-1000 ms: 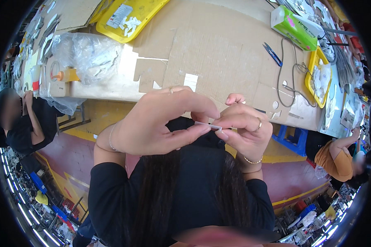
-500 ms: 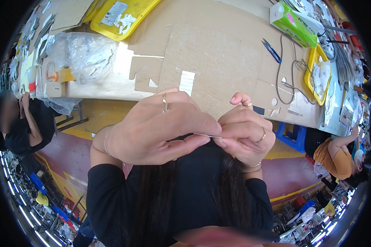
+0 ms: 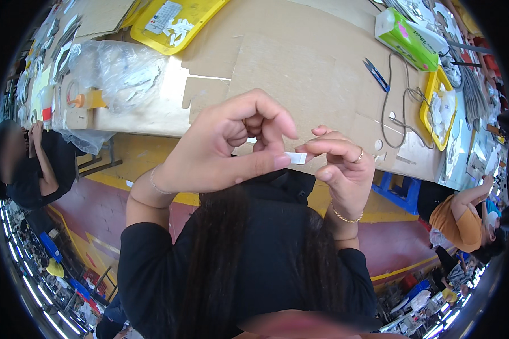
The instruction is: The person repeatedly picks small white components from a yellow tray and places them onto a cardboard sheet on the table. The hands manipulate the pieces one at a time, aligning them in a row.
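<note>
A small white label-like piece [image 3: 296, 158], apparently of fabric or paper, sits pinched at its left end by my left hand [image 3: 226, 144]. The left thumb lies over that end, and the index finger arches above it. My right hand [image 3: 348, 164] is close by on the right, thumb and fingers apart. One of its fingertips is at the free end of the white piece; whether it touches I cannot tell. Both hands are raised just in front of the near edge of the cardboard-covered table [image 3: 300, 68].
A yellow tray [image 3: 202, 16] with white pieces, a clear plastic bag [image 3: 116, 70] and an orange-capped bottle [image 3: 90, 100] are at left. Blue thread snips [image 3: 377, 75], a cord [image 3: 385, 113], a green tissue pack [image 3: 402, 42] and another yellow tray [image 3: 426, 107] lie right. Co-workers sit both sides.
The white piece, edge-on before between both hands' fingertips, now shows its flat face. My right thumb and fingers have parted from it, and the left index finger has lifted.
</note>
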### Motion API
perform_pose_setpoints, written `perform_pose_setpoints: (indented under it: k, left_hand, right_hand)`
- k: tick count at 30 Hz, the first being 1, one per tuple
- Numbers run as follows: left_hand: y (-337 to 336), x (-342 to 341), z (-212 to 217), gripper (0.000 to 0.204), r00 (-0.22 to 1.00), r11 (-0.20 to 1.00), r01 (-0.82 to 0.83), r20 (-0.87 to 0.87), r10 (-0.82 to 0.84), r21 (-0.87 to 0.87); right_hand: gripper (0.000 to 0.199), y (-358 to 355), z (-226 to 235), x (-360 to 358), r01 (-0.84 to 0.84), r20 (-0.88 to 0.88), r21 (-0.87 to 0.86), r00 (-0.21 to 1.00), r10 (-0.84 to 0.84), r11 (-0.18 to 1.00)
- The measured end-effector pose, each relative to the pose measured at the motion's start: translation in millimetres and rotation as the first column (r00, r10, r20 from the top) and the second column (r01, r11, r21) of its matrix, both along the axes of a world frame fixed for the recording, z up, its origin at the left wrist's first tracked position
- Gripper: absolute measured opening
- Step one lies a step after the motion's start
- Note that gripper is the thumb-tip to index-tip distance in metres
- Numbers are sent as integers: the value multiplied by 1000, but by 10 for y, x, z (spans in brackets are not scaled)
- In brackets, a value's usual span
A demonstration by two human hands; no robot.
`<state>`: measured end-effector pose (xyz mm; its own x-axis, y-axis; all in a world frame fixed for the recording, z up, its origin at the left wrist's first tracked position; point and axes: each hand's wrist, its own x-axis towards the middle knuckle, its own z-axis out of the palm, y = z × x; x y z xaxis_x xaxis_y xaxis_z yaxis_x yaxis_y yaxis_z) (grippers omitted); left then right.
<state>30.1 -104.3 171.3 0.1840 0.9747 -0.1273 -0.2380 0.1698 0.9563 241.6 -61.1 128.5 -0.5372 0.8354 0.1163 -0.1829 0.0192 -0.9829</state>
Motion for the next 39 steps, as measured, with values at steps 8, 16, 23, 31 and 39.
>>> perform_pose_setpoints:
  k: [8,16,23,31,39]
  left_hand:
    - [464,-860,-579,17,642,739,-554,-368,673,384]
    - [835,-1772,-1318,28,78,652,-495,-718,691,574]
    - [521,-778,-1491,18,569,921,-226,-724,389,317]
    - [304,-156,-1670,17,408,973,61,-895,178,221]
    - [292,-142,-1715,15,431,973,19,-880,200,231]
  right_hand:
    - [14,24,-105,56,21,-2,-20,1000,-21,1000]
    - [9,-7,-88,29,26,-8,-74,1000,-26,997]
    - [9,7,-109,12,30,0,-100,1000,-30,995]
    - [7,-6,-129,57,49,65,-48,997,-46,998]
    - [8,-36,-197,65,65,53,-129,997,-59,990]
